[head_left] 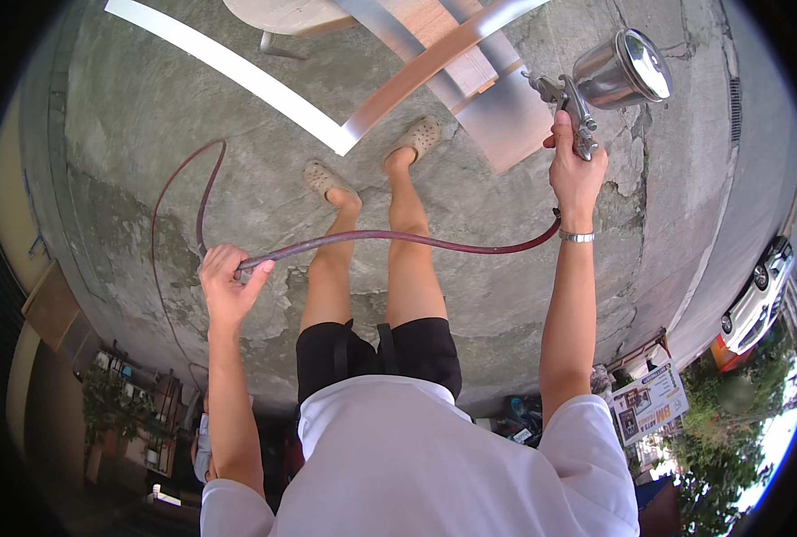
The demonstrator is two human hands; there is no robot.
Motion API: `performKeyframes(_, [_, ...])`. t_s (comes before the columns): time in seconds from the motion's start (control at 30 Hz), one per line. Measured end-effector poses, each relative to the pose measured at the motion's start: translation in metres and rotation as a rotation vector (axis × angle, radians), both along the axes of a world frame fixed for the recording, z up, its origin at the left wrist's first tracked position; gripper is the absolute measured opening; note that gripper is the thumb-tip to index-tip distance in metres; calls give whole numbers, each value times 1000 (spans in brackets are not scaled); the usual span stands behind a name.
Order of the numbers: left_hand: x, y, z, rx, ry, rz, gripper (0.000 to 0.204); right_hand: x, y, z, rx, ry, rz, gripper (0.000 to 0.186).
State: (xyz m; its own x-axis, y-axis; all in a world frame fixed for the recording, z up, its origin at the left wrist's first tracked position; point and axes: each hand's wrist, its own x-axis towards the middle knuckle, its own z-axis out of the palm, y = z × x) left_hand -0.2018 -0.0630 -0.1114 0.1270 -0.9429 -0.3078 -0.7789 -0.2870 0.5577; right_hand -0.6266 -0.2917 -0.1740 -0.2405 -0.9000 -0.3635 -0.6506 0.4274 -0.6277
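Spray gun [575,107]: at the upper right, in the right hand [580,179], above the concrete floor [264,201]; its shiny metal cup [606,76] sits to the upper right of the handle, and its nozzle end faces left.
Left hand [227,279]: well apart from the right one, fingers closed around the dark red hose [398,235].
Hose: loops over the floor at the left, passes through the left hand, then sags across in front of the legs to the right wrist; its joint with the gun seems to lie behind the right hand, but that is hidden.
White strip [237,76]: slants down from the upper left to a corner where it meets the brown strip.
Clogs [419,136]: beige, just below that corner.
Brown strip [403,85]: rises to the right from the corner, turning white toward its upper end.
Boards [506,130]: brown with grey-white patches, beneath the brown strip.
Right hand: wrapped around the gun's handle, a silver wristband [578,237] below it.
White car [757,291]: far right.
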Motion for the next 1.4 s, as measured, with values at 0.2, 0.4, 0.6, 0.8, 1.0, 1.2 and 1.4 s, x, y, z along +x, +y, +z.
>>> performKeyframes(0.2, [35,37,11,-24,-31,-46,43,45,68,8,18,-33,70,42])
performKeyframes(0.4, [70,71,22,-23,-55,-72,43,87,130,18,73,-92,62,37])
performKeyframes(0.6, [98,103,22,-70,-61,-111,43,122,188,15,41,-136,99,36])
performKeyframes(0.8, [112,123,21,-35,-99,-132,44,146,231,22,125,-214,125,34])
performKeyframes(1.0, [105,127,27,-26,-91,-118,44,144,225,29,72,-212,240,35])
performKeyframes(1.2, [88,129,31,-55,-90,-73,42,118,166,1,-48,21,109,35])
performKeyframes(1.4, [81,132,29,-29,-75,-26,40,102,138,-6,-214,138,-108,39])
